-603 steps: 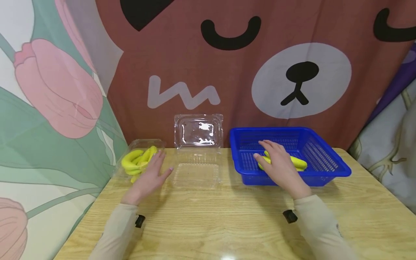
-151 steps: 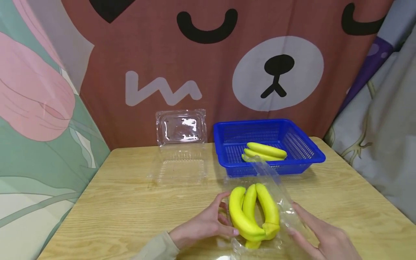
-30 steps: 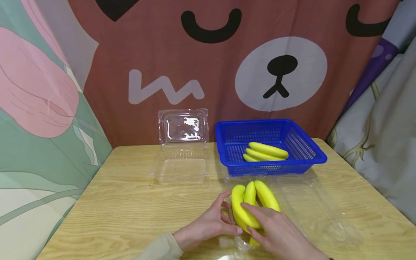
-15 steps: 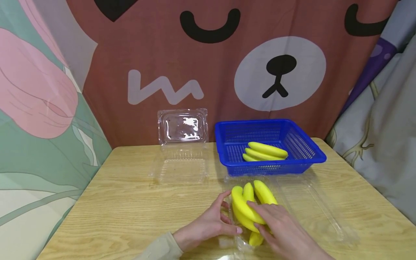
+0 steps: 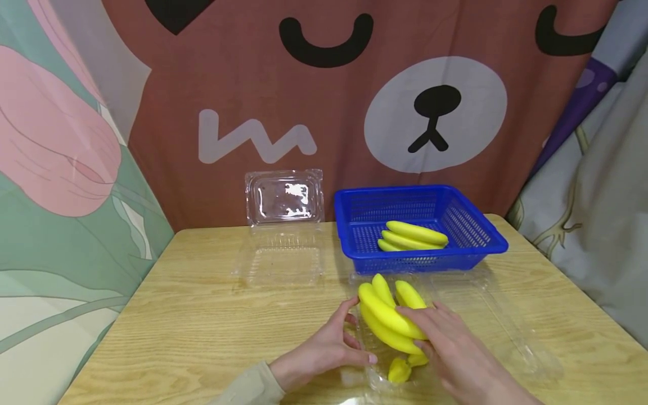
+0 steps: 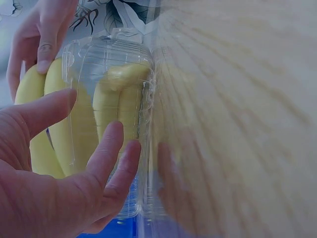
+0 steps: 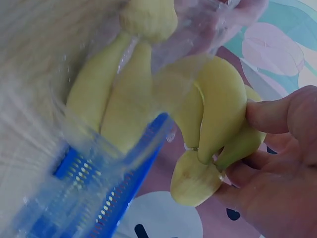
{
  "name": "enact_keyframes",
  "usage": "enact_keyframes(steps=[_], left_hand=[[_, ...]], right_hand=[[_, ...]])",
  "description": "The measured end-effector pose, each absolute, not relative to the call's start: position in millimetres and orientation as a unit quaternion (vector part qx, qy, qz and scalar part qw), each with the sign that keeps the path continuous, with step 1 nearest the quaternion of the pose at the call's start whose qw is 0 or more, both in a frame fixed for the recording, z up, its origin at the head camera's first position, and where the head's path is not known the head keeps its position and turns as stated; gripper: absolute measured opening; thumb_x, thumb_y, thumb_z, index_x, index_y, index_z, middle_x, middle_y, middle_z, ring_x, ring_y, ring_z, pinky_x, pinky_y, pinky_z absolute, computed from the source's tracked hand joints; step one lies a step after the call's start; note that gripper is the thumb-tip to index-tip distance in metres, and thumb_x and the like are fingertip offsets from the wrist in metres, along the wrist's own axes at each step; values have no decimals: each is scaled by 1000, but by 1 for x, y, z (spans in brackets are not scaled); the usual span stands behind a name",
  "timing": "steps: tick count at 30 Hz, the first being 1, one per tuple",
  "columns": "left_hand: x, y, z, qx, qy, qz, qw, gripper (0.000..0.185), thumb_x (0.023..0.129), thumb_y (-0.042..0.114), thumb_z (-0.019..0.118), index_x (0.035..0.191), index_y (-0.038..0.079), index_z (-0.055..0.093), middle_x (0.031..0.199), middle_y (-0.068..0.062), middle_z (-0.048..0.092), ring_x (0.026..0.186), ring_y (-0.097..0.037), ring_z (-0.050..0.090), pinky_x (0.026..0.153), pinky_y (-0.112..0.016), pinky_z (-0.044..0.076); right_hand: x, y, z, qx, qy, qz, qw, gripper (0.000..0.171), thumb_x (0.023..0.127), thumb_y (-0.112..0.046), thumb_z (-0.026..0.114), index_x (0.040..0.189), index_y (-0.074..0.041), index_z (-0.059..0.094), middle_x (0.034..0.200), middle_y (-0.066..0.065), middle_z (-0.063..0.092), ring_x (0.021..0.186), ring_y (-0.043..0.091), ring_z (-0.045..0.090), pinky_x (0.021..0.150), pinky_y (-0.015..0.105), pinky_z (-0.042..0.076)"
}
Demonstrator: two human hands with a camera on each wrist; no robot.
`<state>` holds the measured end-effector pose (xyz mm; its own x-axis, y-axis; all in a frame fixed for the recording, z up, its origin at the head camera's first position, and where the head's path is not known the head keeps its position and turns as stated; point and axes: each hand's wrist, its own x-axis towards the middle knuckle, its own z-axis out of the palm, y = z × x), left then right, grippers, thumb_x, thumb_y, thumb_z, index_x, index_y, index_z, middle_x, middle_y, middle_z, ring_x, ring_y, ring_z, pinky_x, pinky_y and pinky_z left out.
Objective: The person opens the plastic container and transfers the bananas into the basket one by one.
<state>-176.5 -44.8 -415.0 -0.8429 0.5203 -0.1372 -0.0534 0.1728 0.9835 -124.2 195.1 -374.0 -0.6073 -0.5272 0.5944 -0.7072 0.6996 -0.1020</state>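
Lifted since earlier, the banana bunch tilts in the right hand's curled fingers; the left hand, fingers relaxed, steadies the clear clamshell box near the table's front edge.

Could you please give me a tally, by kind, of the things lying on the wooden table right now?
Yellow banana bunches: 2, one in the right hand above the near clear plastic clamshell box, at about, one in the basket.
Clear plastic clamshell boxes: 2, the far one open and empty.
Blue plastic mesh baskets: 1.
Total: 5.
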Motion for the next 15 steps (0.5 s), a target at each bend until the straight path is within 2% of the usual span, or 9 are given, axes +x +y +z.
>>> enact_keyframes(steps=[2, 3, 7, 15], left_hand=[[-177, -45, -415, 161, 731, 622, 230, 104, 74, 5, 83, 155, 20, 21, 130, -10, 42, 90, -21, 58, 77, -35, 46], [-177, -45, -415, 162, 731, 622, 229, 104, 74, 5, 83, 156, 20, 21, 130, -10, 42, 90, -21, 58, 77, -35, 46], [-177, -45, -416, 164, 732, 623, 223, 104, 73, 4, 83, 155, 20, 21, 130, -11, 42, 89, -21, 59, 77, -35, 47], [-177, -44, -417, 158, 732, 624, 221, 104, 71, 2, 84, 155, 21, 24, 129, -11, 43, 87, -20, 60, 75, -34, 48]], right_hand=[[-127, 197, -372, 368, -865, 173, 293, 47, 106, -33, 27, 134, -6, 54, 117, 4, 63, 106, 24, 60, 116, 22, 12], [-129, 198, -372, 375, -858, 175, 305, 51, 106, -35, 23, 133, -5, 55, 115, 4, 64, 104, 23, 61, 116, 23, 14], [-133, 199, -369, 396, -830, 190, 345, 47, 106, -31, 30, 130, -1, 57, 111, 6, 65, 100, 23, 61, 116, 28, 19], [-138, 201, -352, 395, -822, 198, 360, 48, 107, -32, 32, 128, 3, 57, 112, 7, 66, 102, 25, 60, 115, 29, 22]])
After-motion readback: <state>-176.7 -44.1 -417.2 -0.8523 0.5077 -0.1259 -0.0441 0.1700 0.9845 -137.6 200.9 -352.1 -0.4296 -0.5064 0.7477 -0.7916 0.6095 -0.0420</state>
